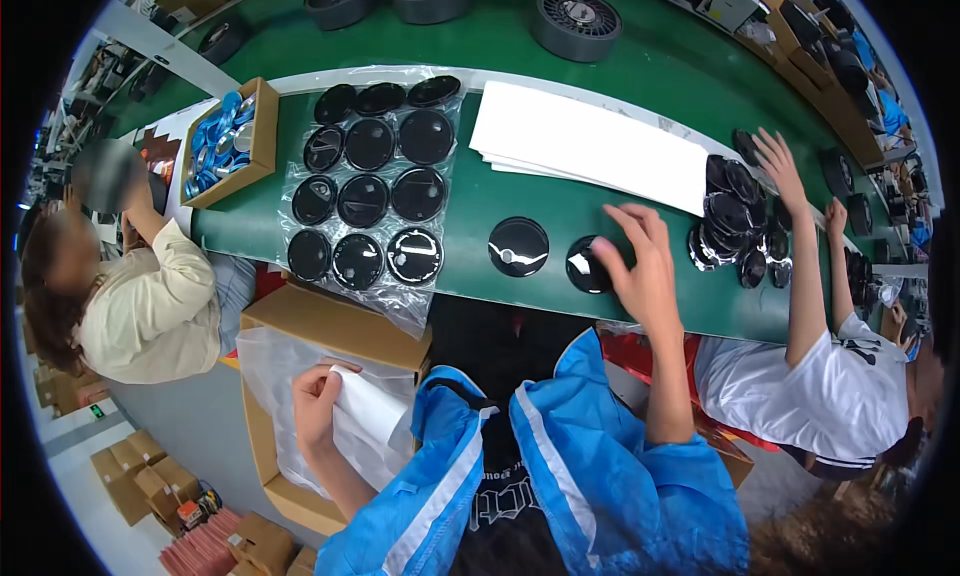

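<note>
My left hand (317, 406) is closed on a thin white sheet (372, 404) that hangs limp over an open carton. Over the table's near edge, my right hand (645, 266) has its fingers spread. Its thumb overlaps a glossy black round disc (582, 266); whether it touches the disc I cannot tell. Just left of that lies another black disc (519, 246) with a pale reflection across it. Further left, several similar discs sit in rows on clear plastic film (435, 166). Beyond my right hand is a stack of flat white sheets (590, 141).
A carton (262, 426) lined with plastic stands by my left arm. A cardboard box (265, 126) of blue-and-silver round parts is at the left. Loose black discs (735, 211) pile up at the right, where a co-worker's hand (780, 166) reaches. Black wheels (577, 23) stand at the back.
</note>
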Demonstrator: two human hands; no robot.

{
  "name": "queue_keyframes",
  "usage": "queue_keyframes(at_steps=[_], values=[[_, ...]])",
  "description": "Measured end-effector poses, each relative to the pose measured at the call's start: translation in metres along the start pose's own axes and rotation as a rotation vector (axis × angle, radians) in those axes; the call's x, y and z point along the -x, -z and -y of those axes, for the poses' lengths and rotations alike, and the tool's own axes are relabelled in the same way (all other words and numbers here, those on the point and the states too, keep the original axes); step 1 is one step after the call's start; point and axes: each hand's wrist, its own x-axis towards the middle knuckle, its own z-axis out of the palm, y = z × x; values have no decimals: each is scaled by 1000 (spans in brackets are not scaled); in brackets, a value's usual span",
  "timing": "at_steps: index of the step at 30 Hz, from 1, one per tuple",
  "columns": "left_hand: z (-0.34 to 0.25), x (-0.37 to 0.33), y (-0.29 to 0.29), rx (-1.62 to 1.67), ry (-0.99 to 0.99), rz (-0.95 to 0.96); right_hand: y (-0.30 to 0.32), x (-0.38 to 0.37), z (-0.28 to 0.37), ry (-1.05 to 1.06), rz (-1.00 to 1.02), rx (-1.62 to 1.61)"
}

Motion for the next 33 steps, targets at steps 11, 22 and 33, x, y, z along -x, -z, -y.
queue_keyframes(at_steps=[11, 22, 33], values=[[-78, -66, -107, 81, -290, 294, 2, 35, 4, -4, -5, 30], [-67, -70, -142, 211, -240, 198, -10, 28, 6, 23, 26, -187], [-70, -70, -156, 125, -264, 39, -41, -23, 21, 345, 324, 24]])
